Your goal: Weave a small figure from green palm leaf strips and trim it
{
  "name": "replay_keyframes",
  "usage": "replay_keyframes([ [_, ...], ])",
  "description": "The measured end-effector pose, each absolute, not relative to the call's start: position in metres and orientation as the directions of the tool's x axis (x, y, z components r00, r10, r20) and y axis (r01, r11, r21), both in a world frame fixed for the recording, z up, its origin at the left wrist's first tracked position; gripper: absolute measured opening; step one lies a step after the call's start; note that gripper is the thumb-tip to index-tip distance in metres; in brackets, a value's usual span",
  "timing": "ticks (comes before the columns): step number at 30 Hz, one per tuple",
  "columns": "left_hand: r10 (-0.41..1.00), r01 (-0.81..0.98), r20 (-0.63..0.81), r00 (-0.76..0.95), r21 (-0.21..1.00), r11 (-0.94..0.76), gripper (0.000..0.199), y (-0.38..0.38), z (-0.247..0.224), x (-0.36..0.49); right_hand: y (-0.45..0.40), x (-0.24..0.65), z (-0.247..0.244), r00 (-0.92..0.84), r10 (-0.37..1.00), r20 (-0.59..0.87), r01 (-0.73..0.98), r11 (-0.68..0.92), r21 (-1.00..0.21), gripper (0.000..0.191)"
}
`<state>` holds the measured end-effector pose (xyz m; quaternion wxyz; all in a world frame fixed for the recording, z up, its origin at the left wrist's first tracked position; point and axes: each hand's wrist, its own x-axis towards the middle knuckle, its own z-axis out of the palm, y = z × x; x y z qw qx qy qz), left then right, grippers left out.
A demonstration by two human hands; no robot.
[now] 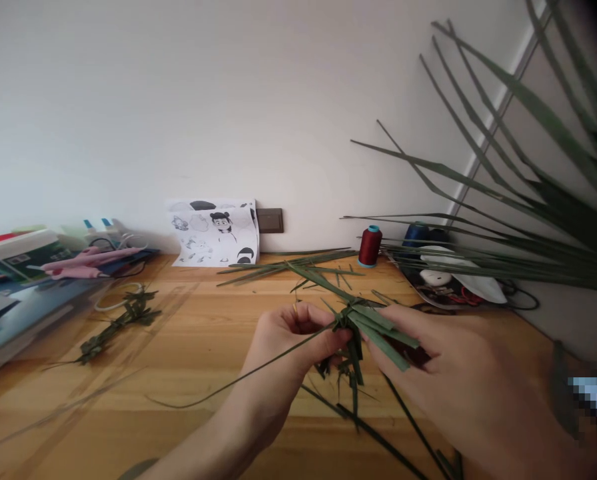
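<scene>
Above the middle of the table, a knotted piece woven from green leaf strips point(347, 319) is between my hands. My left hand point(298, 340) pinches its knot between thumb and fingers, and one thin strand trails away to the left over my wrist. From the right, my right hand point(443, 360) closes on the folded strips beside the knot; some of its fingertips are hidden behind the leaves. Short strip ends hang below the knot, and long blades run down towards the table's front edge. Another woven leaf piece point(121, 323) lies on the table at the left.
Loose leaf strips point(288, 263) lie near the wall. A dark red thread spool point(370, 247) stands by a cluttered tray point(428, 297). Long leaves point(528, 193) jut in from the right. Printed sheets point(218, 233) lean on the wall; a pink glue gun point(88, 260) lies left.
</scene>
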<state>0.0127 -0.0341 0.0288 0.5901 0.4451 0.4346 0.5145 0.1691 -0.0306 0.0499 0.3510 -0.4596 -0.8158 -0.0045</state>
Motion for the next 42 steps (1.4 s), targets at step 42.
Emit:
replay_keyframes([
  [42,0.996,-0.209,-0.086,0.008,0.974,0.086,0.01,-0.032,0.031,0.015,-0.033,0.168,0.047,-0.432,0.527,0.732,0.796,0.604,0.035,0.02],
])
